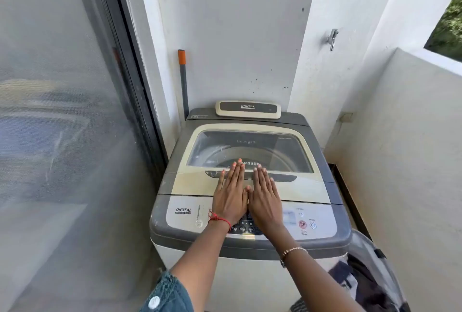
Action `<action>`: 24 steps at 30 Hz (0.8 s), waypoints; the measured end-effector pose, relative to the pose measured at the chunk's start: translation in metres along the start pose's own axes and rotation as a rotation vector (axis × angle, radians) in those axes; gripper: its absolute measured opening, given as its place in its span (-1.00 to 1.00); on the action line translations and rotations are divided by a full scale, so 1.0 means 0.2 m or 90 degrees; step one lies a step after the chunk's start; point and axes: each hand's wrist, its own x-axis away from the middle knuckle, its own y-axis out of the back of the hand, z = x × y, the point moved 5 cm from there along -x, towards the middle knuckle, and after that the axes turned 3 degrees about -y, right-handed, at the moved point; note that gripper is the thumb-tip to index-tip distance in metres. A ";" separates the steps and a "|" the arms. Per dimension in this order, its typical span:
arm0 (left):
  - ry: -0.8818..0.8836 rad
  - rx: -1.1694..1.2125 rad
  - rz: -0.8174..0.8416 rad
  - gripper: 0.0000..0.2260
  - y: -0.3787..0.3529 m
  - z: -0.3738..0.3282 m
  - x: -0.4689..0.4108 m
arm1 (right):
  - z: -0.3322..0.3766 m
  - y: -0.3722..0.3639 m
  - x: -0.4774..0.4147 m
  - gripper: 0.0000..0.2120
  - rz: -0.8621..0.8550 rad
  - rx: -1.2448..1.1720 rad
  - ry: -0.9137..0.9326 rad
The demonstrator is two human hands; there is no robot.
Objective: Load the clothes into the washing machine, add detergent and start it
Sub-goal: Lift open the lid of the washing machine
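Observation:
A grey and cream top-loading washing machine (175, 214) stands in the corner with its lid (295, 188) down. Through the lid's window (250, 147) I see the drum. My left hand (231, 194) and my right hand (265, 195) lie flat, palms down, side by side over the lid's front and its handle recess (287, 178). The fingers are straight and hold nothing. The control panel (317, 224) with its buttons sits partly under my wrists. A basket of dark and white clothes (360, 279) stands at the lower right beside the machine.
A mesh sliding door (62, 136) fills the left side. A grey pole with an orange band (183, 81) leans in the corner behind the machine. A tap (332, 39) sticks out of the right wall. A low white parapet (412, 111) closes the right.

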 end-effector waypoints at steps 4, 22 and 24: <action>0.034 0.036 0.052 -0.50 -0.05 0.04 0.02 | -0.03 -0.01 0.01 -0.38 0.030 -0.010 -0.035; -0.031 -0.003 0.096 -0.33 -0.14 0.11 -0.05 | -0.09 -0.04 -0.23 -0.52 0.129 -0.158 0.090; -0.054 -0.012 0.096 -0.25 -0.11 0.09 -0.07 | -0.09 -0.02 -0.26 -0.57 0.170 -0.160 0.081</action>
